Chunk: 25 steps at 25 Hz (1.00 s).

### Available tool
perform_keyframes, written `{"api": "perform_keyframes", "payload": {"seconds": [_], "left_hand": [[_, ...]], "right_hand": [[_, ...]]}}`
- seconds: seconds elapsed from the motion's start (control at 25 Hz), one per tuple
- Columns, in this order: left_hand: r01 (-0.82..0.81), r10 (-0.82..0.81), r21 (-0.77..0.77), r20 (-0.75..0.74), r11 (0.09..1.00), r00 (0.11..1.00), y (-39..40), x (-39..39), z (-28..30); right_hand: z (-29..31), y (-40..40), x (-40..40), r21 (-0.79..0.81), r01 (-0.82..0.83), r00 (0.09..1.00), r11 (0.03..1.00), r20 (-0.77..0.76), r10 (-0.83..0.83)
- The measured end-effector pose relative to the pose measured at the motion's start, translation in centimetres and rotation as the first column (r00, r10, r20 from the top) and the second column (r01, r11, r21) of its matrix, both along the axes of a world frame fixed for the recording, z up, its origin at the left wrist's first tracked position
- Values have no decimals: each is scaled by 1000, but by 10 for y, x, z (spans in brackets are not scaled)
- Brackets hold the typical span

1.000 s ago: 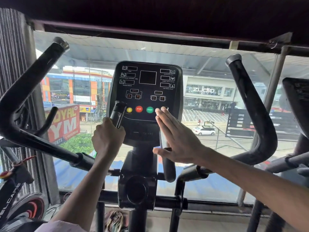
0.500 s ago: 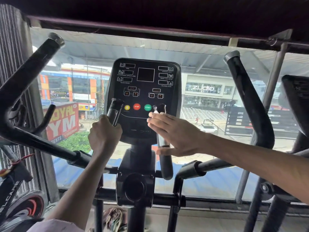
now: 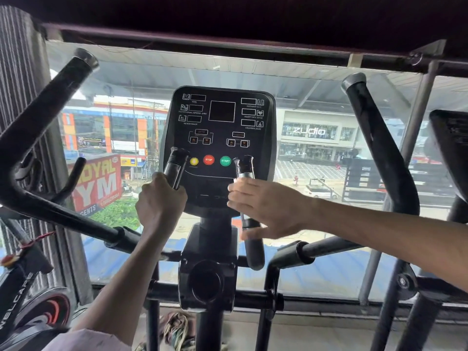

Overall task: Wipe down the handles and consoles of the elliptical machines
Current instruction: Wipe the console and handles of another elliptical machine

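The elliptical's black console (image 3: 220, 122), with yellow, red and green buttons, stands straight ahead. Two short inner handles rise in front of it. My left hand (image 3: 159, 201) grips the left inner handle (image 3: 177, 163) in a fist below its top. My right hand (image 3: 268, 206) lies across the right inner handle (image 3: 244, 165) with straight fingers pointing left and the thumb lower down on the bar. No cloth shows in either hand. The long left swing handle (image 3: 38, 138) and the long right swing handle (image 3: 379, 148) flank the console.
A second machine's console (image 3: 450, 143) stands at the right edge. An exercise bike (image 3: 22, 287) sits at the lower left. A bundle of rags (image 3: 177, 328) lies on the floor below the post. A glass window (image 3: 316, 97) is close behind the machine.
My right hand has slid down from the console's button row onto the right inner handle, uncovering its top. My left hand keeps its grip on the left inner handle.
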State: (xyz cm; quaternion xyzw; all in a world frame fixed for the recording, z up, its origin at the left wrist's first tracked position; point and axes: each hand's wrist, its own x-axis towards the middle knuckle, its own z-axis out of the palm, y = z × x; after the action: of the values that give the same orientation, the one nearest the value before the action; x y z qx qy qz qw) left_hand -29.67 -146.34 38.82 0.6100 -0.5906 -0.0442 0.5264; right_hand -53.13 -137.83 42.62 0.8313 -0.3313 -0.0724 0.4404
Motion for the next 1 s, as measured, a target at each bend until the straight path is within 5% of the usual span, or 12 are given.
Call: {"api": "perform_keyframes", "payload": {"seconds": [0.12, 0.32, 0.56, 0.76, 0.92, 1.0], "left_hand": [[3, -3, -20, 4, 1000, 1000, -4, -3, -4], [-20, 20, -7, 1, 1000, 1000, -2, 0, -3], [-26, 26, 7, 18, 1000, 1000, -1, 0, -2], [-19, 19, -6, 23, 1000, 1000, -2, -1, -1], [-13, 14, -11, 10, 1000, 1000, -2, -1, -1], [-15, 16, -8, 13, 1000, 1000, -3, 0, -2]], "right_hand": [[-6, 13, -28, 24, -86, 994, 996, -60, 87], [11, 2, 1, -53, 63, 998, 997, 31, -61], [-14, 10, -6, 68, -118, 990, 991, -69, 122], [1, 1, 9, -25, -52, 997, 998, -66, 50], [-27, -5, 37, 50, 83, 980, 995, -183, -72], [-35, 0, 25, 86, -47, 984, 995, -169, 61]]}}
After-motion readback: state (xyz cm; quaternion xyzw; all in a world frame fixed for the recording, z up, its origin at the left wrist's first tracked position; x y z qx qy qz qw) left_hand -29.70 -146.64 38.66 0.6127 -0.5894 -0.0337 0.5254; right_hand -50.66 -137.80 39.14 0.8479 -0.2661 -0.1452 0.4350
